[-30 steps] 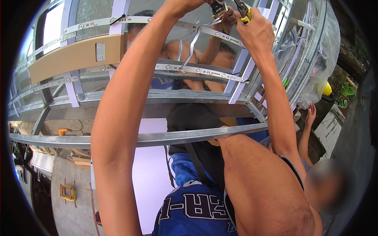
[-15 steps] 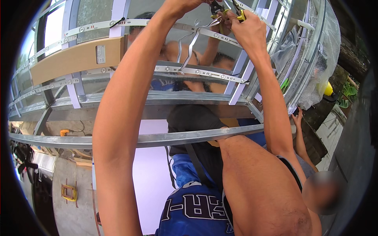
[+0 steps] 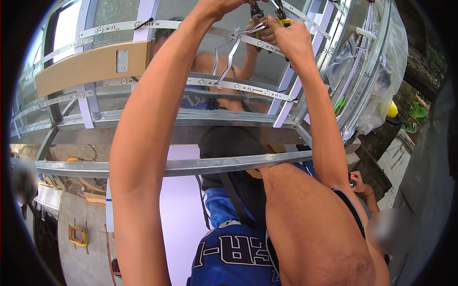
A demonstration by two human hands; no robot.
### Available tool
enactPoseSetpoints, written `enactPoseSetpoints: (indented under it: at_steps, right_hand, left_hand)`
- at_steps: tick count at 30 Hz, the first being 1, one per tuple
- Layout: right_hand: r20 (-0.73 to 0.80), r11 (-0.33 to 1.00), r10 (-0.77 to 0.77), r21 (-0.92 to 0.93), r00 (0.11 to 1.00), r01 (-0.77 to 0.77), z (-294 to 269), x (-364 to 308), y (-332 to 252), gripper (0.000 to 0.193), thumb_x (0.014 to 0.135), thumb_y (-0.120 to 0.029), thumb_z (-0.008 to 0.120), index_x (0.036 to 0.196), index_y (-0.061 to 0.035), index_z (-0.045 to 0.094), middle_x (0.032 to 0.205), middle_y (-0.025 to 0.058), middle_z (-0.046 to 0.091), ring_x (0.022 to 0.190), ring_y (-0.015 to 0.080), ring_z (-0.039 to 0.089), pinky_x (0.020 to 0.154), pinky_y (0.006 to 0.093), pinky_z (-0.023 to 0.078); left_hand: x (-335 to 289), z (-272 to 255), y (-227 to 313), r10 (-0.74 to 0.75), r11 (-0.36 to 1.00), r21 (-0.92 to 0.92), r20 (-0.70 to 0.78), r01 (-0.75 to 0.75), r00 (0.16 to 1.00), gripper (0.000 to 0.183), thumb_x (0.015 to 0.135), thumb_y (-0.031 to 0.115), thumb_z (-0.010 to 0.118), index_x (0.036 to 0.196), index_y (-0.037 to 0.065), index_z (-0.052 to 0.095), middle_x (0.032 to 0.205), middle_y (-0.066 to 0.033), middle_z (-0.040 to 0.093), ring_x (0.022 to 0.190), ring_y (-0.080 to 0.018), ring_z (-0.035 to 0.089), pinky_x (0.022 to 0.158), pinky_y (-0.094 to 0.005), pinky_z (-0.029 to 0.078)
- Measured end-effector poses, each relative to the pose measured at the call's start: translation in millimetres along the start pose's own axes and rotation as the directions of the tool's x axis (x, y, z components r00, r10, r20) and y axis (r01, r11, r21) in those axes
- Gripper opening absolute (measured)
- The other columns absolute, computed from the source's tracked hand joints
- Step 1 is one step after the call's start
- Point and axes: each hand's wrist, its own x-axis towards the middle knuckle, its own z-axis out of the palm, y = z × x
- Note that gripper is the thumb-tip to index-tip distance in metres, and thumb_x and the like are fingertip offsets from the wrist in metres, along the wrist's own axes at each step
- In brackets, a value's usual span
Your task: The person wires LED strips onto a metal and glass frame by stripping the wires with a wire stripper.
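My right hand (image 3: 293,42) is closed around small pliers (image 3: 281,20) with dark jaws and yellow handles, at the top of the view. A white wire pair (image 3: 232,51) runs up from an LED strip (image 3: 238,86) toward its fingertips. Cut off by the top edge, my left hand (image 3: 224,5) reaches toward the pliers; its fingers are mostly hidden. Behind the hands, a shiny panel (image 3: 205,66) mirrors my arm and a second image of the pliers. More white LED strips (image 3: 112,28) cross the panel, tied to pale uprights (image 3: 285,107).
A metal bar (image 3: 214,167) crosses in front of my body, under my forearms. A long tan board (image 3: 90,66) with a label lies across the strips at left. At right, another person's hand (image 3: 365,186) holds something dark. A yellow cord reel (image 3: 78,235) sits on the floor.
My right hand and the pliers have shifted slightly left and down. The other person's hand at right has come down from the frame and now holds a dark object.
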Motion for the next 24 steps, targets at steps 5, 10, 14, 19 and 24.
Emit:
enactPoseSetpoints:
  at_steps: [5, 10, 14, 19, 24]
  right_hand:
    - [0.04, 1.0, 0.012, 0.027, 0.999, -0.013, -1.0, 0.6, -2.0, 0.04, 0.101, -0.035, 0.064, 0.103, 0.0032, 0.076, 0.085, 0.0118, 0.078, 0.077, 0.0182, 0.075, 0.074, 0.0305, 0.057]
    - [0.032, 0.996, 0.052, 0.072, 0.998, -0.054, 1.9, 1.0, -1.9, 0.039, 0.099, -0.037, 0.065, 0.103, -0.0001, 0.077, 0.083, 0.0099, 0.078, 0.081, 0.0188, 0.076, 0.075, 0.0323, 0.056]
    - [0.021, 0.989, 0.044, 0.139, 0.999, -0.047, 4.8, -0.4, -2.4, 0.037, 0.099, -0.034, 0.065, 0.103, 0.0014, 0.076, 0.086, 0.0104, 0.078, 0.082, 0.0188, 0.076, 0.076, 0.0322, 0.057]
    - [0.075, 0.98, 0.072, 0.179, 0.995, -0.085, -0.6, -2.3, -7.4, 0.036, 0.101, -0.03, 0.064, 0.103, 0.0032, 0.075, 0.09, 0.0115, 0.078, 0.081, 0.0191, 0.075, 0.075, 0.0314, 0.057]
    - [0.135, 0.968, 0.034, 0.243, 0.99, -0.066, -6.5, -2.2, -9.5, 0.035, 0.101, -0.028, 0.064, 0.102, 0.0046, 0.074, 0.087, 0.0109, 0.076, 0.075, 0.0156, 0.071, 0.069, 0.028, 0.056]
  left_hand:
    - [0.4, 0.9, 0.4, -0.01, 1.0, 0.005, -0.014, 0.01, 1.0, 0.017, 0.09, 0.009, 0.078, 0.101, -0.003, 0.078, 0.084, -0.007, 0.076, 0.074, -0.0122, 0.068, 0.069, -0.0269, 0.054]
    - [0.4, 1.1, 0.1, -0.022, 1.0, -0.016, -0.018, 0.022, 1.0, 0.017, 0.089, 0.009, 0.078, 0.101, -0.004, 0.078, 0.084, -0.0076, 0.076, 0.074, -0.0128, 0.069, 0.069, -0.0267, 0.054]
    - [1.2, 2.0, -0.8, -0.027, 0.999, -0.041, -0.03, 0.026, 0.999, 0.018, 0.089, 0.01, 0.078, 0.101, -0.003, 0.079, 0.084, -0.0077, 0.076, 0.074, -0.0127, 0.068, 0.068, -0.0265, 0.053]
    - [1.7, 3.1, -0.8, -0.033, 0.999, -0.035, -0.052, 0.031, 0.998, 0.016, 0.089, 0.01, 0.078, 0.099, -0.003, 0.079, 0.083, -0.0072, 0.076, 0.074, -0.0121, 0.068, 0.068, -0.0264, 0.053]
    - [0.7, 2.6, 0.0, -0.022, 1.0, 0.006, -0.059, 0.022, 0.998, 0.016, 0.089, 0.01, 0.078, 0.099, -0.002, 0.079, 0.082, -0.0065, 0.076, 0.074, -0.0117, 0.068, 0.069, -0.0263, 0.053]
